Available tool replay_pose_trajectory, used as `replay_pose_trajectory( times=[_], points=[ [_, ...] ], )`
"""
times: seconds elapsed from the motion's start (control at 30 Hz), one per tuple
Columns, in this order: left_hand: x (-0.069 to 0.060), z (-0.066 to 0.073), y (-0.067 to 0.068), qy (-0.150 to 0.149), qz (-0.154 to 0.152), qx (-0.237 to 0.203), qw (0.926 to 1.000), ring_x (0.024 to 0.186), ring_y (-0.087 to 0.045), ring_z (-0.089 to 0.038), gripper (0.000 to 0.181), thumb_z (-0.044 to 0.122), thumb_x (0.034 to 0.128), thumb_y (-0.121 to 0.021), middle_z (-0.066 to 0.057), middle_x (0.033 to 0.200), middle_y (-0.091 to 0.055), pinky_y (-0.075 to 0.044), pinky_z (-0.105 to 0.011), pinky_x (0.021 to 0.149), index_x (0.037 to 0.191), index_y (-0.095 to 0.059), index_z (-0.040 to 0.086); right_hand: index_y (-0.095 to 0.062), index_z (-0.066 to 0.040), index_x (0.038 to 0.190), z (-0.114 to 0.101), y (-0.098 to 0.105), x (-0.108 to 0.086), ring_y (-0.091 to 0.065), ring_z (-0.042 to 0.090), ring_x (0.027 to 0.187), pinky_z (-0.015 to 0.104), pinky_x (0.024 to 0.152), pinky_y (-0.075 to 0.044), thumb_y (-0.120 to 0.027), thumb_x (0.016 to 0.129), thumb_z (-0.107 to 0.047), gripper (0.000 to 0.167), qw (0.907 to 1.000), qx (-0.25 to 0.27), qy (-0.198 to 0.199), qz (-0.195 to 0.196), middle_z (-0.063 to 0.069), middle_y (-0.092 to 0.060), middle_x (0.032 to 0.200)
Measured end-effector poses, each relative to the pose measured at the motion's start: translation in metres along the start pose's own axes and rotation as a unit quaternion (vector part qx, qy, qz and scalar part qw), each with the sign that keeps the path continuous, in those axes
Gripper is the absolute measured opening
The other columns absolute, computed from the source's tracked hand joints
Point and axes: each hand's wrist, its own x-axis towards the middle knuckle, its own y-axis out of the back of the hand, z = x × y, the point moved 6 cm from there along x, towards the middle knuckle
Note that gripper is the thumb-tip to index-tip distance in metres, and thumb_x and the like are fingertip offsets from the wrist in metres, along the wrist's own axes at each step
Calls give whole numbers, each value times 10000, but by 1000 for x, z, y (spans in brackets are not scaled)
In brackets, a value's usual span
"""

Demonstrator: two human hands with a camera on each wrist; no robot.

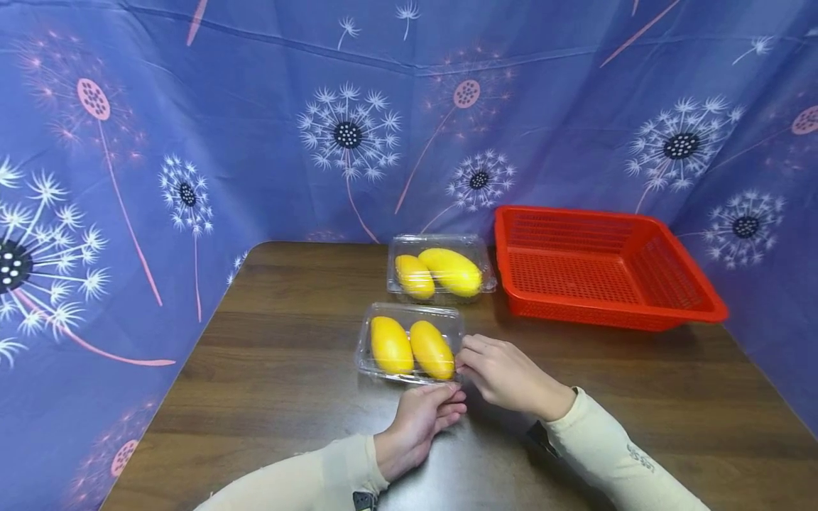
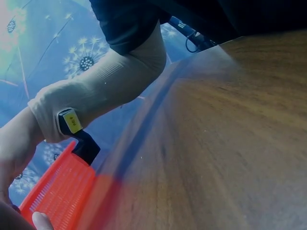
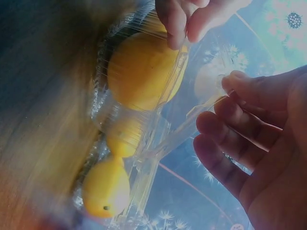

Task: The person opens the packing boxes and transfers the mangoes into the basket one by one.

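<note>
In the head view a clear plastic clamshell box (image 1: 377,306) holds two yellow mangoes, one of them the right mango (image 1: 432,349). My left hand (image 1: 423,419) is at its near right corner, thumb and fingertips pinching the rim. My right hand (image 1: 505,372) pinches the plastic at the right side. Seen from the right wrist, the right fingers (image 3: 230,136) hold a lid edge, and the left fingertips (image 3: 177,28) pinch the rim. Two strips of plastic spread apart between them. In the left wrist view the right hand (image 2: 17,146) shows only partly.
Behind stands a second clear box (image 1: 476,246) with two more mangoes. A red plastic basket (image 1: 594,312) is to its right, at the back of the brown wooden table (image 1: 268,376). A blue dandelion-print curtain (image 1: 255,106) hangs behind the table.
</note>
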Motion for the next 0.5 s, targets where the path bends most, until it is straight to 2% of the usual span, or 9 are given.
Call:
replay_pose_trajectory(
  times=[0.2, 0.5],
  points=[
    [0, 4, 4, -8, -17, -116, 9999, 687, -677, -71, 317, 134, 942, -591, -3, 807, -717, -557, -172, 639, 1145, -608, -109, -650, -129, 818, 0, 0, 0, -489, 81, 723, 214, 645, -485, -781, 759, -51, 164, 10000, 43, -2, -60, -59, -512, 789],
    [0, 6, 12, 90, -7, -55, 9999, 703, -681, -69, 337, 168, 952, -578, 9, 809, -723, -560, -174, 652, 1157, -611, -98, -653, -138, 818, 1, 0, -1, -514, 85, 734, 230, 656, -500, -782, 761, -64, 159, 10000, -40, -34, 53, -61, -527, 794]
  ],
)
